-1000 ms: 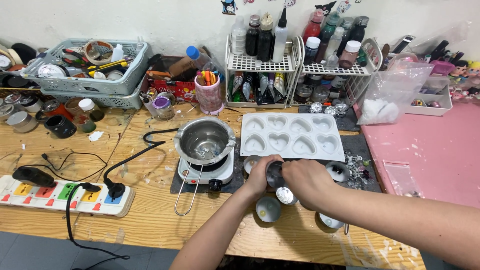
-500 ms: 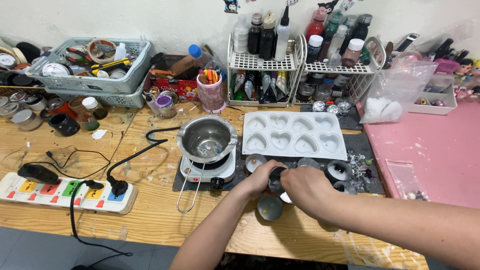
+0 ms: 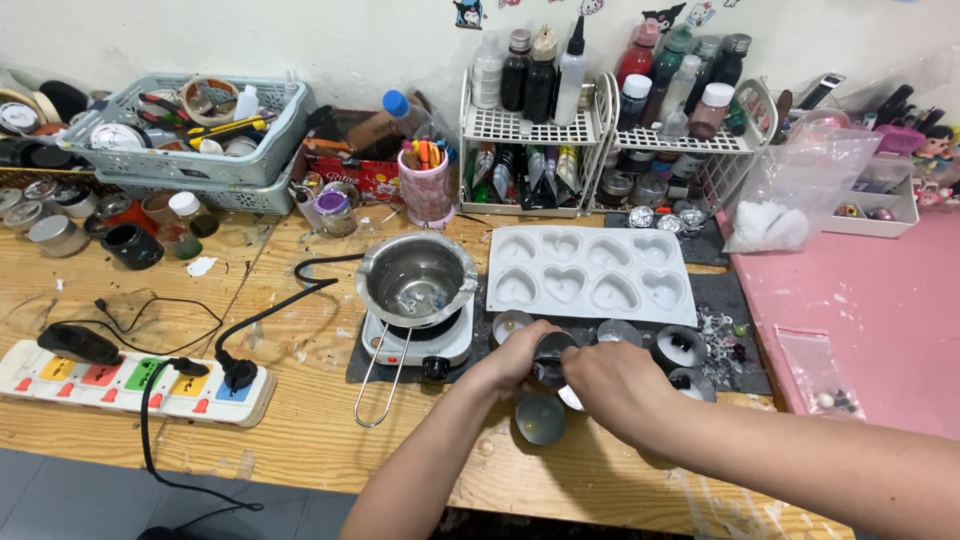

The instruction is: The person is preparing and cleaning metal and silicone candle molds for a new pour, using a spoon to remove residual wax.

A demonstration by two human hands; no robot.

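Note:
My left hand (image 3: 512, 362) and my right hand (image 3: 610, 385) meet over the wooden table's front edge, both gripping a small round metal tin (image 3: 552, 358) between them. Just below the hands stands another small metal tin (image 3: 541, 419) on the wood. Behind them lies a white silicone mould (image 3: 588, 272) with six heart-shaped cavities. To the left a steel melting pot (image 3: 416, 278) sits on a small white electric hot plate (image 3: 412, 343). More small tins (image 3: 680, 345) stand on the dark mat to the right of my hands.
A power strip with coloured switches (image 3: 130, 381) and black cables lies at the left. Grey baskets of tools (image 3: 190, 135), a pink pen cup (image 3: 427, 188) and wire racks of bottles (image 3: 560, 120) line the back wall. A pink mat (image 3: 870, 320) covers the right side.
Both hands have stayed together over the tin near the front edge, shifting only slightly. The camera view has drifted a little; the lower tin now shows clear of the hands.

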